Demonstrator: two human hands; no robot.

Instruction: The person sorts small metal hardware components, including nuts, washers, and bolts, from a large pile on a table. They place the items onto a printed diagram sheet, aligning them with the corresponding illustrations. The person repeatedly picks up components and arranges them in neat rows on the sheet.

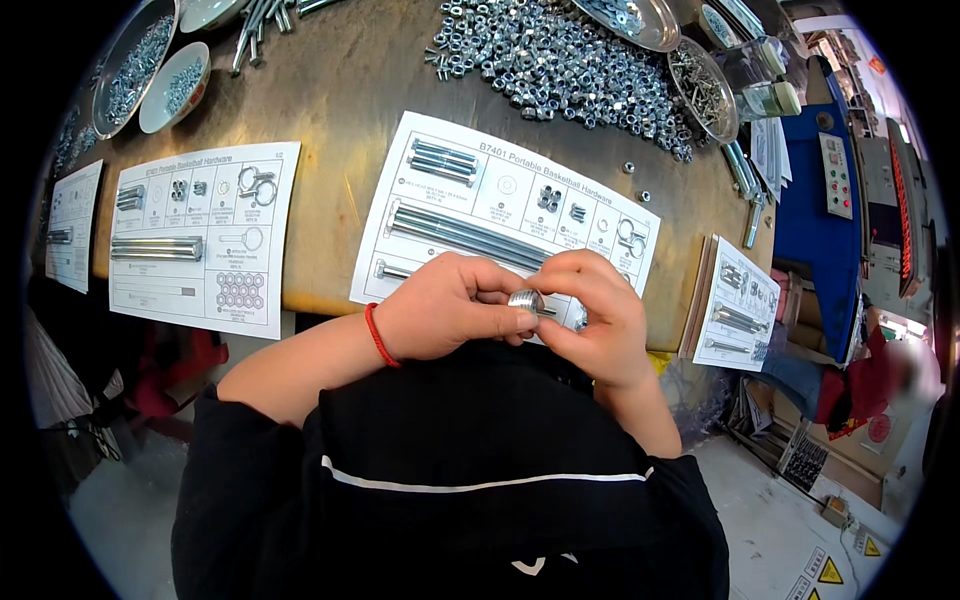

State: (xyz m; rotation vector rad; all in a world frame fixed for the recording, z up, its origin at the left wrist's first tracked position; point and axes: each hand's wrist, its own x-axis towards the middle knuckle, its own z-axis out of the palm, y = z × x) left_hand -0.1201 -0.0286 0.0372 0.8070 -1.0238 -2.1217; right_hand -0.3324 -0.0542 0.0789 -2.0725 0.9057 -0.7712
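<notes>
Two hands meet at the near edge of a worn wooden bench [350, 90]: left hand [445, 310], red cord at wrist, and right hand [590, 310] both pinch a short silver metal part [526, 299] between curled fingertips, just above a printed parts sheet [500, 215]. Loose nuts [560, 70] heaped at far side; metal bowls [135, 65] far left; pale floor below

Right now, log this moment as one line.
left hand: pinching metal cylinder | right hand: gripping same cylinder | below: parts sheet on wooden table | behind: nut pile
</notes>
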